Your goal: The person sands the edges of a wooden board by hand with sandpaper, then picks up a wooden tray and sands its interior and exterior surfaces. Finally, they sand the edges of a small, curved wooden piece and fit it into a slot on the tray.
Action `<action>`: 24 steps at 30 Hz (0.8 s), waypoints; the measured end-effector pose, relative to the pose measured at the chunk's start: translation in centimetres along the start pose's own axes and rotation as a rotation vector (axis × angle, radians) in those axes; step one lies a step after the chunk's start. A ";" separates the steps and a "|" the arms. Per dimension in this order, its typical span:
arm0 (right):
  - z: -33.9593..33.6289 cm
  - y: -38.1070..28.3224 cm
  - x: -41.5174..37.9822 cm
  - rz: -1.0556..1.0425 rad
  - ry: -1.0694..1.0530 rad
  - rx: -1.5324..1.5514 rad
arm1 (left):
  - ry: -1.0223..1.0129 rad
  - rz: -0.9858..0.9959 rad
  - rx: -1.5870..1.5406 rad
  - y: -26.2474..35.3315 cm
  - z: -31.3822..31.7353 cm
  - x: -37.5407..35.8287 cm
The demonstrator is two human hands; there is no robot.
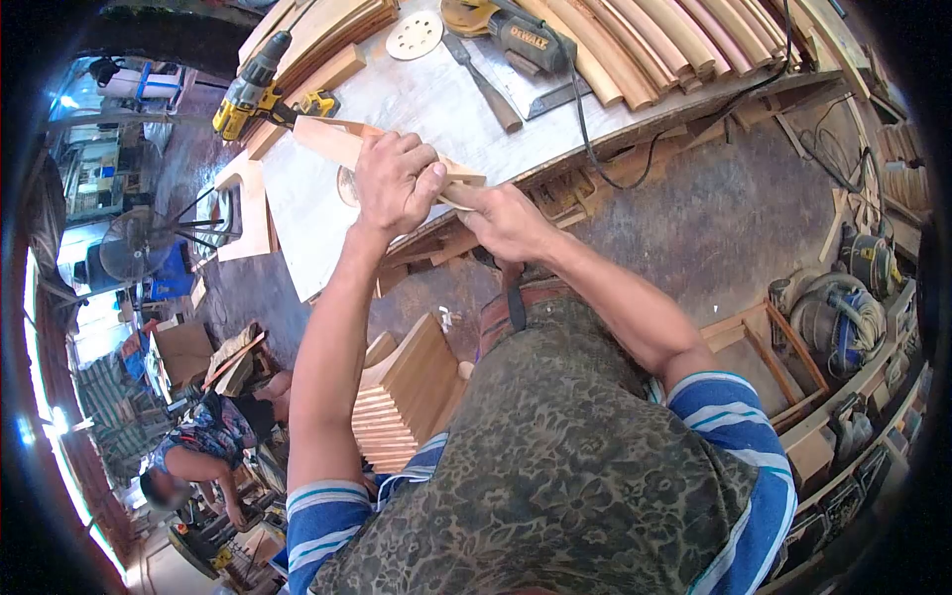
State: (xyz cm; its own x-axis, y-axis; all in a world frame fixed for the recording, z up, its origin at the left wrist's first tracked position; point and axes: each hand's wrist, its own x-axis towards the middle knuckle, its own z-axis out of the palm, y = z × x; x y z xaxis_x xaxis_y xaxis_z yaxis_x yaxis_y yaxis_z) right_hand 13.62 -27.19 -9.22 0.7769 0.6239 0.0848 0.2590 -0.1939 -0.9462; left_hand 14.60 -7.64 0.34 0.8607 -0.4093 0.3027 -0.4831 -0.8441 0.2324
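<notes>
My left hand (399, 183) is closed over a pale wooden piece (330, 142), which slants across the near edge of the workbench (516, 157). Beside it, my right hand (508, 224) is closed at the piece's right end, thumb and fingers pinching a thin tan strip (456, 194) against it; I cannot tell if the strip is part of the wood. Left of my left hand, a round brownish patch (347, 185) shows on the bench top. Close beyond the wood lies a yellow and black cordless drill (255, 91).
On the bench lie a chisel-like tool (483, 84), a perforated sanding disc (414, 36), a DeWalt sander (526, 40) with a trailing cord (615, 185), and several curved wooden strips (654, 45). Stacked boards (412, 387) stand at my left; a person (213, 446) bends low beyond.
</notes>
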 end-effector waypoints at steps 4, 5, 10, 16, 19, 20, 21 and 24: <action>-0.2 -0.3 -0.3 -0.027 0.025 0.003 | 0.014 0.015 0.020 0.1 -0.3 0.4; -0.4 -0.8 -0.4 -0.006 -0.003 -0.037 | -0.002 0.005 0.015 0.1 -0.2 0.6; 0.4 1.2 -0.9 -0.082 0.109 -0.057 | -0.008 -0.006 0.015 0.1 0.0 1.1; 0.4 0.4 -0.4 0.037 0.153 -0.155 | -0.106 -0.045 0.034 -0.2 0.3 2.4; 1.5 0.6 -0.6 -0.005 0.246 -0.112 | -0.102 -0.062 0.054 -0.3 0.1 2.3; 1.4 0.9 -1.0 -0.010 0.232 -0.117 | -0.101 -0.072 0.066 -0.1 0.2 2.2; 0.7 0.6 -1.4 0.039 0.191 -0.178 | -0.089 -0.083 0.069 0.1 0.5 2.2; -1.0 -0.4 -2.1 0.075 0.162 -0.236 | -0.112 -0.058 0.084 1.1 0.9 2.8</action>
State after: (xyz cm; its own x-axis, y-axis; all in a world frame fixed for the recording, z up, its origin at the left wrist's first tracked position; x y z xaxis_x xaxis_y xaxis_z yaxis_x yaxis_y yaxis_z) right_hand 12.45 -29.17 -8.69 0.8753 0.4762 0.0839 0.3092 -0.4177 -0.8544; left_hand 16.61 -9.99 0.59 0.9014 -0.3915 0.1849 -0.4213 -0.8915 0.1666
